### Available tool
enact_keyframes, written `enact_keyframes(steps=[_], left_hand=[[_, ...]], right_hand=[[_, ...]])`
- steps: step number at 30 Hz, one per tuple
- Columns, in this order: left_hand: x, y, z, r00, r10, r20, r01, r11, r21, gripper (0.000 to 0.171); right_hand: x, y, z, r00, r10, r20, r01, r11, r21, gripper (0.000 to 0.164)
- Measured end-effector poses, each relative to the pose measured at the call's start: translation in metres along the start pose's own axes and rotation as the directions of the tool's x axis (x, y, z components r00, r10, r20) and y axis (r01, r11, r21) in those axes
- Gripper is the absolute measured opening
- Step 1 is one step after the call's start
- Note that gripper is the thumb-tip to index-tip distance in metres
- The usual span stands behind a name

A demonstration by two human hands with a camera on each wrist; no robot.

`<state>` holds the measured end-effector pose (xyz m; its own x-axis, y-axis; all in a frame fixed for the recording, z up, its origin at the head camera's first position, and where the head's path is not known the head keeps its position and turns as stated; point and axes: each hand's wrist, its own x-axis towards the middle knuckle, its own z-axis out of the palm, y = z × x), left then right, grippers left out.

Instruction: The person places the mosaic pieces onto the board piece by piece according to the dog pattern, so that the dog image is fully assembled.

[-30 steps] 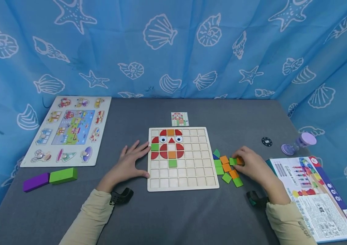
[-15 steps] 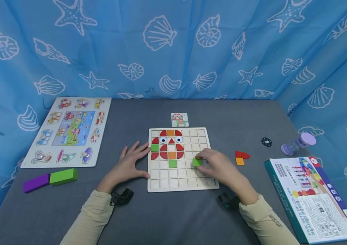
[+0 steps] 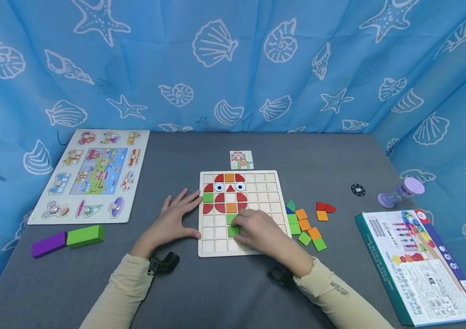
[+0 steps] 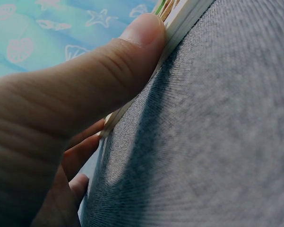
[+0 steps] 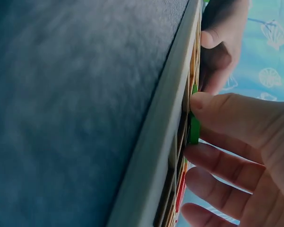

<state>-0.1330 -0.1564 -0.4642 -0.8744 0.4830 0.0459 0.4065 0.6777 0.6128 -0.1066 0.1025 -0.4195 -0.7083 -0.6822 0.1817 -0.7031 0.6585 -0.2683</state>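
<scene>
Held green square, just below its matching neighbour on the grid board.

The relation that seems to matter is square against cell: the green square [image 3: 233, 231] lies near the near edge of the grid board [image 3: 216, 254], left of its middle, directly beneath a second green tile [image 3: 230, 220]. Being square, it has no long axis. The right hand [image 3: 263, 232] is nearer, pinching it between thumb and finger from the right-edge side; whether it sits fully in its cell is hard to tell, as fingers cover part. The left hand [image 3: 171, 222], fingers spread, grasps nothing and touches the board's left edge, well apart from the square.
</scene>
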Motion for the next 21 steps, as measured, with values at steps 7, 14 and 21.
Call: enact_keyframes(steps=[7, 14, 21], left_hand=[[-0.001, 0.001, -0.002, 1.0, -0.01, 0.012, 0.01, 1.0, -0.005, 0.099], [-0.002, 0.002, -0.003, 1.0, -0.022, 0.01, 0.022, 1.0, -0.005, 0.1], [0.0, -0.001, -0.001, 1.0, -0.009, 0.012, 0.009, 1.0, 0.013, 0.1]], right_hand=[[0.001, -0.001, 0.002, 1.0, 0.021, 0.019, -0.02, 0.999, -0.029, 0.021], [-0.015, 0.016, -0.018, 0.994, 0.109, 0.028, -0.109, 0.994, 0.018, 0.027], [-0.072, 0.048, -0.04, 0.943, 0.333, -0.018, -0.333, 0.943, 0.007, 0.028]])
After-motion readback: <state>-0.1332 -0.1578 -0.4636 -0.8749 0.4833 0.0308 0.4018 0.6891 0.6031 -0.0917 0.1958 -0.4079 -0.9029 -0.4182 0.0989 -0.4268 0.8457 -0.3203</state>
